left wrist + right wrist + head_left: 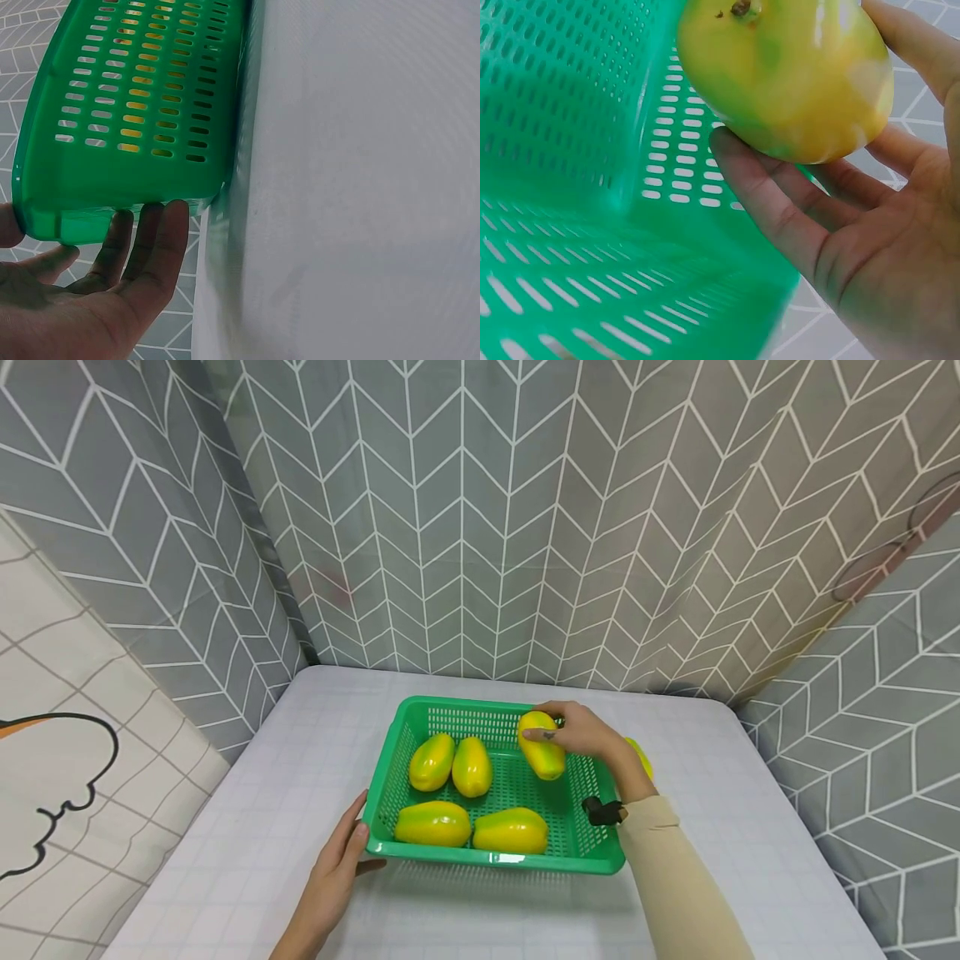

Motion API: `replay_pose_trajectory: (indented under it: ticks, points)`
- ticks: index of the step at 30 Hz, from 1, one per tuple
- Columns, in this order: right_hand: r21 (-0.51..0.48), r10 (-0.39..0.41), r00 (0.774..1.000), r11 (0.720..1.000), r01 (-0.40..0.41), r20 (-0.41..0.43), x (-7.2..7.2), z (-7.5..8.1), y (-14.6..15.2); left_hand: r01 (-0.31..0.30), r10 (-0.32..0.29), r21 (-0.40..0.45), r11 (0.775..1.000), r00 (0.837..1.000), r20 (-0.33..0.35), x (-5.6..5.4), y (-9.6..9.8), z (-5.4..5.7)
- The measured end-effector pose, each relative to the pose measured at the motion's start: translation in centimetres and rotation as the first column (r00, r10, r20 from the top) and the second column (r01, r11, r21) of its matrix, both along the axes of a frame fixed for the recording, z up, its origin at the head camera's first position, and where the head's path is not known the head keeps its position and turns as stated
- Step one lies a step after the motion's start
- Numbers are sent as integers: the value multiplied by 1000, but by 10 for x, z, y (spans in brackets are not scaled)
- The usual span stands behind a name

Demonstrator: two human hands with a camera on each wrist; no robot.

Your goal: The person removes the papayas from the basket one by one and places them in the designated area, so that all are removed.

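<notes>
A green plastic basket (495,857) with slotted walls stands on the table. My left hand (339,852) grips its front left corner, thumb on the rim; in the left wrist view the fingers (161,259) curl against the outer wall. Over the back right part of the basket, my right hand (573,727) holds a yellow-green papaya (542,760). The right wrist view has this papaya (787,82) between thumb and fingers, its stem end showing. Inside the basket, two papayas lie at the back left, one (432,762) beside the other (472,767). Two more, a left one (432,824) and a right one (511,832), line the front wall.
Another yellow fruit (640,757) shows outside the basket's right side, mostly hidden behind the right forearm. A white cloth covers the table (247,827). Grey chevron-patterned curtains (480,527) hang behind the table and along its sides.
</notes>
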State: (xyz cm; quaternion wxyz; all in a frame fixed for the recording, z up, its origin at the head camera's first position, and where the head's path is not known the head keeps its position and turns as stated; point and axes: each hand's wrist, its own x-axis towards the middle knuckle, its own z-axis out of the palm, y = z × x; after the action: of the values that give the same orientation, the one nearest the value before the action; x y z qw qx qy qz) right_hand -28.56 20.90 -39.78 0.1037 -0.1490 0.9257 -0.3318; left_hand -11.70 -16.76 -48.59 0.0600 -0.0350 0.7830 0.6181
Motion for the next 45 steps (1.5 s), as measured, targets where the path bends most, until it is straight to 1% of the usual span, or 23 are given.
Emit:
replay_pose_trajectory:
  ticks: [5,10,23,30,36,41,45]
  points:
    - [1,1,1000,1000,-1,-19,2,6,3,10,-10,-1,1000,1000,-20,-1,0,1]
    - [-2,0,1000,1000,0,-28,4,11,6,14,-14,-2,1000,1000,-19,-2,1,1]
    - [-6,-23,999,1000,23,-35,5,15,22,9,-9,-2,1000,1000,-16,-1,1,1]
    - [-1,-15,999,1000,15,-43,4,18,25,13,-13,5,1000,999,-49,-3,3,0]
    - [-14,-46,998,999,45,-31,4,17,35,10,-11,-5,1000,999,-34,-2,3,0]
    - [-31,-50,998,998,48,-40,5,18,44,5,-5,-15,1000,1000,-26,-2,3,2]
    - [-56,-60,998,997,58,-26,5,21,49,7,-7,-21,1000,1000,-22,-2,3,2]
